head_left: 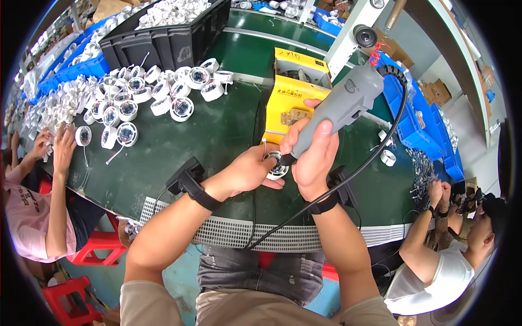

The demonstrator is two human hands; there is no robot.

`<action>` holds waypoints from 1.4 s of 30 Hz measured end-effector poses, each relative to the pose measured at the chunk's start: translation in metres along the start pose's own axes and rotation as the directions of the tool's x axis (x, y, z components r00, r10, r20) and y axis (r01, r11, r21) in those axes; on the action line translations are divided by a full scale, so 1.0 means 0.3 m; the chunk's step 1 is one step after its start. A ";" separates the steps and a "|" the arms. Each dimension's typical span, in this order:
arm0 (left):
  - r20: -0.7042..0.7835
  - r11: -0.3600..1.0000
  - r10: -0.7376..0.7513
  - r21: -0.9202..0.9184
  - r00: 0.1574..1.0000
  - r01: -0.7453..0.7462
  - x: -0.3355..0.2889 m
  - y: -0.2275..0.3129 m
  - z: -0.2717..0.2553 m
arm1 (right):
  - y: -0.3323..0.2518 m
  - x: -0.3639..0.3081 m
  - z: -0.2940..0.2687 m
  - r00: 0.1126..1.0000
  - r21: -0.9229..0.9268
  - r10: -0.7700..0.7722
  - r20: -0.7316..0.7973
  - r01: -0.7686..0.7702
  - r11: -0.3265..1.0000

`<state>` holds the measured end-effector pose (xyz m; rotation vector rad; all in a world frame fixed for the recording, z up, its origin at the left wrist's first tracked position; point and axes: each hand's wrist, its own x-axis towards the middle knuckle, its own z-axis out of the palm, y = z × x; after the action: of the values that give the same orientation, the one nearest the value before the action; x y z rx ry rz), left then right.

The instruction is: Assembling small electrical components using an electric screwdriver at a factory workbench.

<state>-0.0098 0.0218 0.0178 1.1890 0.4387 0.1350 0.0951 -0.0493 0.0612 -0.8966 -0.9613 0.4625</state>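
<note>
My right hand [316, 157] is wrapped round a grey electric screwdriver [341, 100], which is tilted with its dark tip down at the left. The tip meets a small round white housing [277, 171] with a dark centre. Pinched at its left side by the fingers of my left hand [243, 173], this housing is held just above the green table. The bit's exact contact point is too small to tell. Right behind both hands stands a yellow box-shaped machine [293, 95] with an open top. A black cord [375, 163] runs from the screwdriver's rear end down across my right wrist.
Several round white housings with circuit boards [128, 108] lie at the back left, before a black crate [163, 41] of white parts. Blue bins [410, 117] stand at the right. Co-workers' hands [57, 144] work at the left, others [439, 193] at the right. A perforated strip [228, 231] lines the table's front edge.
</note>
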 end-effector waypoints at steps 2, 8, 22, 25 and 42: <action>-0.005 1.000 0.021 -0.018 1.000 -0.021 0.003 -0.007 0.001 | 0.002 -0.004 0.001 1.000 0.002 0.013 -0.001 -0.013 1.000; -0.024 0.999 0.039 -0.029 0.999 -0.040 0.000 -0.012 -0.002 | 0.016 -0.009 0.003 0.998 -0.096 0.011 0.065 -0.004 0.995; 0.041 0.980 -0.031 0.198 0.999 0.022 -0.049 0.068 -0.054 | 0.011 -0.025 -0.035 0.980 0.046 0.026 0.198 -0.035 0.998; -0.134 0.906 0.006 0.420 0.991 0.052 -0.155 0.172 -0.111 | -0.008 -0.011 -0.146 0.934 0.080 -0.008 0.356 -0.022 0.997; -0.074 0.052 0.978 0.992 0.194 0.115 -0.146 0.106 -0.287 | -0.066 -0.044 -0.880 0.951 -0.756 0.070 -0.301 -0.282 0.590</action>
<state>-0.0799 0.0940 0.0326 2.5126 0.9919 1.6266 0.3132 -0.1869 0.0003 -1.8483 -0.8409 0.0467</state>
